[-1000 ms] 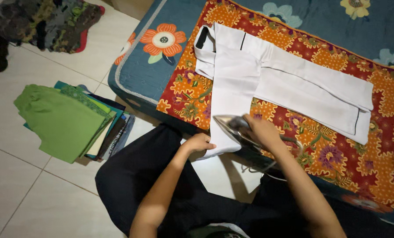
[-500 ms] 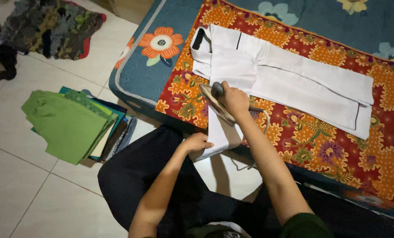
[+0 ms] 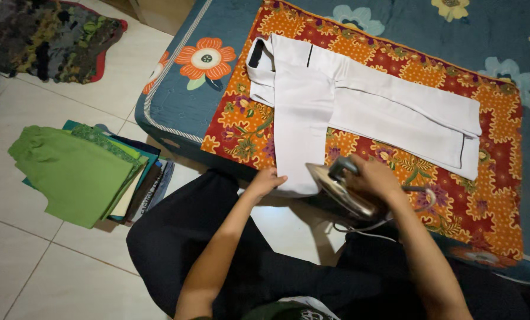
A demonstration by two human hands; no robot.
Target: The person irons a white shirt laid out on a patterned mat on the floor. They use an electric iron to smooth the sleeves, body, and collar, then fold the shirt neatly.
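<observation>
Shiny metal iron (image 3: 343, 191) – smooth white cloth garment (image 3: 360, 106), glossy tiled floor (image 3: 34, 261).

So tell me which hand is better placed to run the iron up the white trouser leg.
Right: the right hand already grips the metal iron beside the white trouser leg, while the left hand pins its hem.

No packages, labels, signs, screens.

white garment (image 3: 312, 112) | flat on patterned cloth, hem overhanging | iron (image 3: 342, 192) | tilted at hem
</observation>
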